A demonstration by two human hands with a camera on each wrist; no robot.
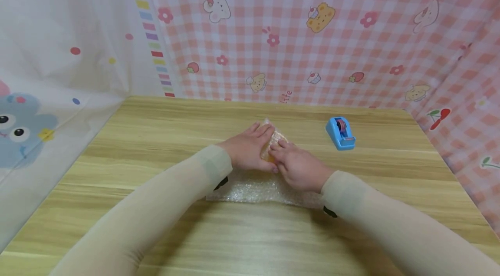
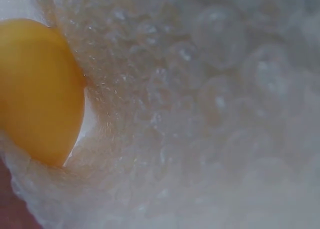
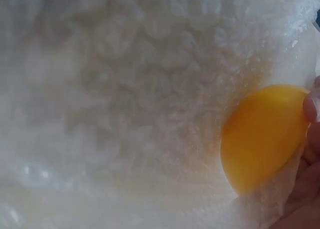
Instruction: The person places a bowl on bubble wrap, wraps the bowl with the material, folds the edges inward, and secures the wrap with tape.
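With the fingers of your left hand (image 1: 251, 146) and right hand (image 1: 298, 165) gripping the bubble wrap (image 1: 263, 189) around the yellow-orange object (image 3: 265, 136) — partly bare between them — you'd best draw the layers snug, pressing evenly.

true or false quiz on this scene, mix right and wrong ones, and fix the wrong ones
1. The left hand and right hand both touch the bubble wrap. True.
2. A blue tape dispenser stands on the table. True.
3. The right hand holds the tape dispenser. False: neither hand touches it.
4. A yellow thing shows at an opening in the bubble wrap. True.
5. The bubble wrap hides the yellow thing completely. False: part of it shows in both wrist views.
6. The tape dispenser is left of both hands. False: it is off to the right.
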